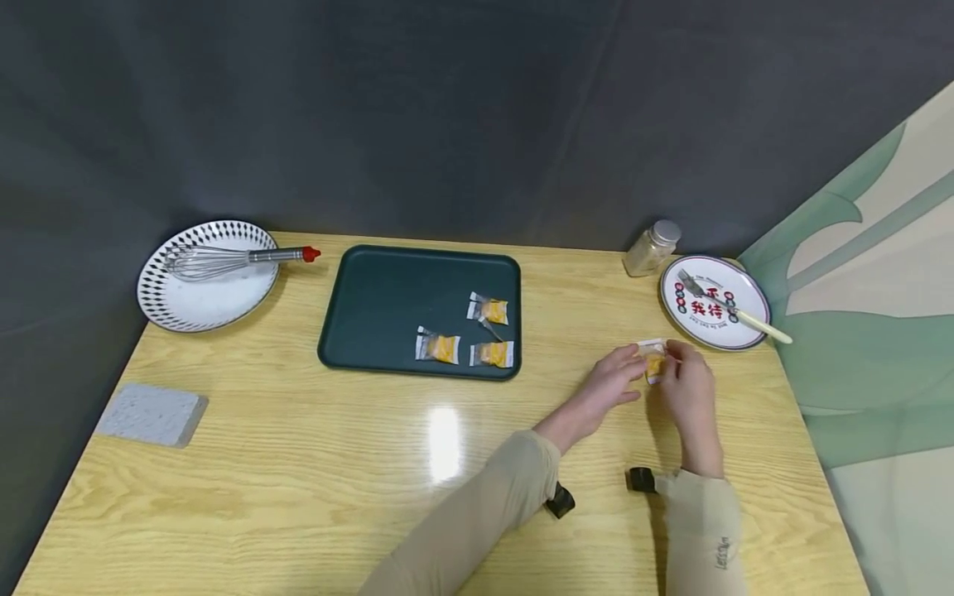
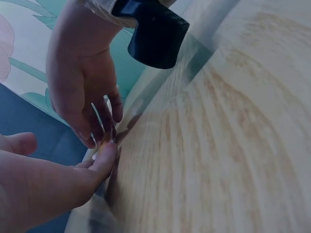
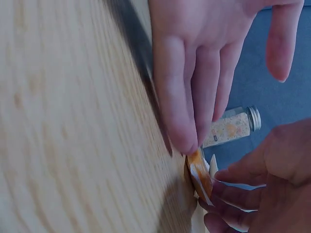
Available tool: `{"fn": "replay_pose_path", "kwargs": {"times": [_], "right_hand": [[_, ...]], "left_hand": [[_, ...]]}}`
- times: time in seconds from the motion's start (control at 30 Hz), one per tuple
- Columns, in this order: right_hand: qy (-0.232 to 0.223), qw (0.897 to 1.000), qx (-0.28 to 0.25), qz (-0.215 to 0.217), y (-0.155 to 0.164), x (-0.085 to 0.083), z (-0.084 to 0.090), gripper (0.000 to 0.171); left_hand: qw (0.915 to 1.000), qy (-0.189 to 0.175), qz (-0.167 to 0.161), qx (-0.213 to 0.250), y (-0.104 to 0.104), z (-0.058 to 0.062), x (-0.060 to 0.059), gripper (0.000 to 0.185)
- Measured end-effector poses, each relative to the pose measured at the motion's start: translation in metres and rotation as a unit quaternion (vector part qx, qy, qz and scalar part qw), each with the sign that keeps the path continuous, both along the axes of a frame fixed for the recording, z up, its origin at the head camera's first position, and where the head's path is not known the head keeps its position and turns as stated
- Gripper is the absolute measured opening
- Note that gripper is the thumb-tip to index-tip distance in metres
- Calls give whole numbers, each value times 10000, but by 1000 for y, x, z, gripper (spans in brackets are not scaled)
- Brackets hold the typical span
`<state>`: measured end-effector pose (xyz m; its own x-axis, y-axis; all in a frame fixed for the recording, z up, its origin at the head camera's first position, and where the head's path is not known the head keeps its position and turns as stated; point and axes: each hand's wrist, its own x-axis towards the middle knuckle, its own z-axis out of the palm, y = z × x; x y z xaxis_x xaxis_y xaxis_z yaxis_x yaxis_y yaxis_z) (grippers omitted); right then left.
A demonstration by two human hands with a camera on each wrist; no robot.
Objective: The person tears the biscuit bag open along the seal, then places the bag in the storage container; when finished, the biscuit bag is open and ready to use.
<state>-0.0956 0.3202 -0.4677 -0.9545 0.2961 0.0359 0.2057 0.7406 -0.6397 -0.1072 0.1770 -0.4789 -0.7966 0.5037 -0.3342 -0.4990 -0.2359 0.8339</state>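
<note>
Bright, even light from overhead, and there's its glare, a white patch on the table just in front of the tray. Soft shadows sit under my sleeves. The head view is sharp in the middle but bends at the edges, the table's sides splaying out. Both wrist views are dimmer and bluish; the wood grain smears with blur, and my fingers loom soft, too close to focus.

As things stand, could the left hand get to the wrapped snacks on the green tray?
Probably yes, once it lets go. The left hand pinches a wrapped snack together with the right hand. Bare table lies between it and the green tray, and the three wrapped snacks sit near the tray's close edge.
</note>
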Motion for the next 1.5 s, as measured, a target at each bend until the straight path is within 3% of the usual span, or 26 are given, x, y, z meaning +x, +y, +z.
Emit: {"fn": "replay_pose_path", "kwargs": {"times": [0.17,0.33,0.5,0.6,0.73,0.83,0.9,1.1,1.23,1.5], "right_hand": [[10,9999,-161,-43,-6,2,3,36],[419,9977,-520,-53,-11,7,11,34],[813,9879,-1315,145,-20,9,17,34],[888,9706,-2202,391,-30,9,20,36],[903,9346,-3366,707,-46,8,20,36],[809,9148,-3888,737,-59,6,20,30],[725,9074,-4085,669,-69,5,20,23],[502,9015,-4242,695,-94,4,17,12],[368,9016,-4225,845,-107,6,15,10],[100,9044,-4084,1234,-133,12,11,11]], "left_hand": [[9997,-73,34,228,-5,-1,0,55],[9992,-57,275,273,-17,4,-2,47],[9981,324,455,243,-41,10,-6,40],[9967,578,532,230,-63,12,-8,38],[9941,861,609,264,-90,14,-10,34],[9922,1066,599,249,-108,16,-10,33],[9913,1161,580,197,-119,16,-10,33],[9892,1359,542,-70,-150,14,-10,35],[9850,1510,782,-298,-162,11,-13,38],[9846,1274,1018,-636,-169,5,-17,31]]}}
